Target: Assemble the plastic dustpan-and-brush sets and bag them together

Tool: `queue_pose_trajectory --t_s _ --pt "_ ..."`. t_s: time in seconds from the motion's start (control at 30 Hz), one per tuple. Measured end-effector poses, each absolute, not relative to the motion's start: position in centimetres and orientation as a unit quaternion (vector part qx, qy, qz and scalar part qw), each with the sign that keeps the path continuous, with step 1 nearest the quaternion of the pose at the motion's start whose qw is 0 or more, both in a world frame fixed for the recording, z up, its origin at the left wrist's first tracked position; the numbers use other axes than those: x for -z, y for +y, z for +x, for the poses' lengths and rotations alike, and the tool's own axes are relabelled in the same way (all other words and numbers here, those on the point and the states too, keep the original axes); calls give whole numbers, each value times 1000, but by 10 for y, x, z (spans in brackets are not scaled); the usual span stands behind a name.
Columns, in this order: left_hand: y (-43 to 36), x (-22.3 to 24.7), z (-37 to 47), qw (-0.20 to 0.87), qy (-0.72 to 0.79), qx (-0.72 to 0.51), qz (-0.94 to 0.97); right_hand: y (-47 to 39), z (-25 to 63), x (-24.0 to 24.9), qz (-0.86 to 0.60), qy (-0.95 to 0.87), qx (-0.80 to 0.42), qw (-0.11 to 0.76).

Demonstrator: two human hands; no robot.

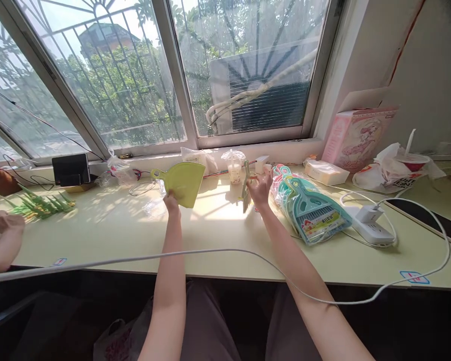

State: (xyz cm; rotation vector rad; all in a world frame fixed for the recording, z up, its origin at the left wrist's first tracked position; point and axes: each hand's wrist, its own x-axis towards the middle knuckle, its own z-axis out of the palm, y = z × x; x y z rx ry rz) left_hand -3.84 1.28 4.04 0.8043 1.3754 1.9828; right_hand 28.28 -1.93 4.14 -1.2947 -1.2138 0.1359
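Note:
A yellow-green dustpan [186, 181] is raised above the table, its handle loop pointing left. My left hand [171, 201] is closed on its lower edge. To the right, my right hand [260, 189] grips a small green brush [245, 188], held upright with its bristles down. The brush and dustpan are apart. Beside my right forearm lies a pile of packaged dustpan-and-brush sets [317, 210] in clear wrapping, teal on top with pink behind.
A plastic drink cup [234, 168] stands behind the brush. At the right are a power strip [372, 228], a tablet [432, 220] and a pink box [363, 138]. A white cable [218, 250] crosses in front. Another person's hands [3, 230] are at far left.

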Motion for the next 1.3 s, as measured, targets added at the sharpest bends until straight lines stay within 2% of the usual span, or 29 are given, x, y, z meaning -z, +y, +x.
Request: queue_pose_trajectory --t_s 0.07,0.17,0.3,0.4,0.57,0.67,0.77,0.9,1.0,1.1,1.2,1.3 --pt "11 -37 -49 382 557 -640 367 -23 278 -46 -613 -565 12 553" --pt "4 -29 -52 442 606 -466 469 -27 268 -46 -660 -637 2 399" --pt "3 -21 -47 379 646 -451 485 -25 261 -30 -690 -686 -77 215" --pt "5 -16 -42 301 650 -474 512 -19 264 -16 -697 -688 -87 181" --pt "6 -11 -33 292 619 -473 554 -12 275 1 -696 -680 -25 230" --pt "6 -11 -30 301 601 -504 542 -12 280 10 -689 -685 -15 238" --pt "6 -13 -25 306 606 -480 556 -12 281 10 -684 -679 -12 267" --pt "5 -16 -17 280 625 -477 552 -14 278 -10 -627 -659 -52 412" --pt "5 -20 -17 208 644 -539 501 -18 275 -33 -536 -626 -149 546" --pt "5 -26 -21 171 627 -618 442 -24 271 -46 -433 -600 -268 617" --pt "3 -30 -16 270 521 -661 468 -28 260 -43 -376 -577 -365 627" --pt "0 -29 4 418 394 -603 554 -30 245 -30 -402 -564 -350 631"
